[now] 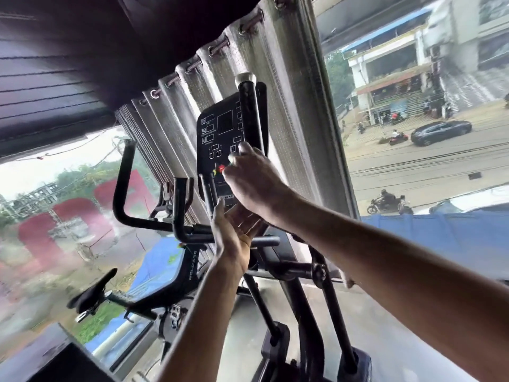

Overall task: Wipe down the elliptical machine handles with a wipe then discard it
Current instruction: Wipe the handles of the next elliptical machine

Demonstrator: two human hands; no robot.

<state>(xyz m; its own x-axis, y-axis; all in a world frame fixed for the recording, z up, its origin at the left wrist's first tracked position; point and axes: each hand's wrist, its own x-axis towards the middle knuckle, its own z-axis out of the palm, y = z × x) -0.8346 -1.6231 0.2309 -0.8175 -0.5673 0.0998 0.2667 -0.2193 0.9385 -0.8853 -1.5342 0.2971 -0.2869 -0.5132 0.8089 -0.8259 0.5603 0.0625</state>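
The elliptical's black console [220, 133] stands in the middle of the view. A black upright handle [249, 111] with a silver cap rises just to its right. My right hand [256, 186] reaches up to the console's lower right corner, back toward me, with its fingertips spread against the panel and the base of that handle. My left hand [234, 238] is just below it, palm turned up and fingers straight, holding nothing. No wipe shows in either hand. The machine's lower handle bar [264, 241] passes behind my left palm.
A black exercise bike with saddle [93, 290] and handlebars [124, 188] stands to the left against the window. A grey eyelet curtain [275, 78] hangs behind the console. The elliptical's swing arms [327, 299] run down to the pedals below. Street and traffic show outside.
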